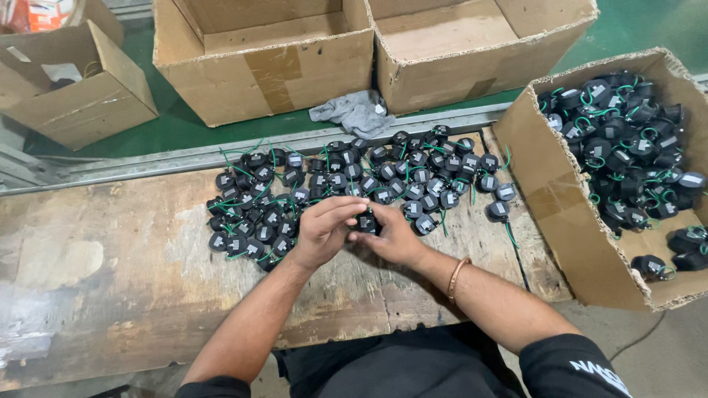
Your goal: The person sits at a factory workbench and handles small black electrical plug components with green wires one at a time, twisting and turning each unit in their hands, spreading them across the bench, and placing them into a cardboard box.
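The left hand [318, 230] and the right hand [391, 236] met over the middle of the desk [110, 265], both closed around one small black component [366, 221] held between their fingertips. The left fingers curled over its top; the right fingers gripped it from the side and below. A thin metal bangle [457, 276] sat on the right wrist. Directly behind the hands, a spread of similar black components with green wires [354, 180] lay in rough rows on the worn wooden surface, extending to either side of the hands. At the right edge of the desk, an open cardboard box [560, 214] stood tilted toward the person and contained a heap of the same black parts. Beyond the desk's metal rail, a crumpled grey cloth [358, 110] rested on a green floor [184, 125]. Two large open cartons [295, 66] stood behind the cloth, and a smaller carton [81, 96] stood well apart at the far left.
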Motion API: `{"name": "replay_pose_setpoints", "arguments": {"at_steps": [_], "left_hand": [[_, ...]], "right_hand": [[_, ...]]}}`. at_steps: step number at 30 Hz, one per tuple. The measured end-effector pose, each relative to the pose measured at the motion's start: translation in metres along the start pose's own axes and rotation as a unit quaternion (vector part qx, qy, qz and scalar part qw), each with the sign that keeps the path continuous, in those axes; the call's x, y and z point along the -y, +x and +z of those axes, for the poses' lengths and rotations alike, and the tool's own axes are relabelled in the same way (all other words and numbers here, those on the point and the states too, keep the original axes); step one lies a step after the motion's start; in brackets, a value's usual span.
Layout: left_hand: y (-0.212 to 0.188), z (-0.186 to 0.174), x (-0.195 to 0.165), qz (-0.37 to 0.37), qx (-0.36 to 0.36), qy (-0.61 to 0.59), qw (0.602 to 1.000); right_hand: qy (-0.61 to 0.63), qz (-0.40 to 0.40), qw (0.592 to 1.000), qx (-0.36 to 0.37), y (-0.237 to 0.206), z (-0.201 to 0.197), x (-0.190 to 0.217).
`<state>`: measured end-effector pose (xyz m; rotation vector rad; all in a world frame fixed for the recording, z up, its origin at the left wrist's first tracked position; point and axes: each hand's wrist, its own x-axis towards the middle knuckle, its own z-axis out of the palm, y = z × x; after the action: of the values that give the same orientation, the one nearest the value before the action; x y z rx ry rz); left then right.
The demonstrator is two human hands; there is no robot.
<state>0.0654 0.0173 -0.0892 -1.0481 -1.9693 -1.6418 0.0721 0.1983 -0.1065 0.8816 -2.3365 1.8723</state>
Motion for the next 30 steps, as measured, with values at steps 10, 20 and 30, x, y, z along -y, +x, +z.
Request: {"name": "replay_pose_setpoints", "arguments": {"at_steps": [10,20,30], "left_hand": [[0.002,0.001,0.008,-0.076,-0.016,-0.02,0.997],[0.006,-0.021,-0.005,0.014,-0.181,0.224,0.957],[0.006,-0.021,0.007,-0.097,-0.038,0.299,0.949]], "right_hand": [[-0.096,-0.023,0.995,0.024,0.0,0.003,-0.001],[0.101,0.048,0.994,-0.004,-0.008,-0.001,0.003],[-0.012,-0.076,0.996,0.039,-0.006,0.002,-0.005]]}}
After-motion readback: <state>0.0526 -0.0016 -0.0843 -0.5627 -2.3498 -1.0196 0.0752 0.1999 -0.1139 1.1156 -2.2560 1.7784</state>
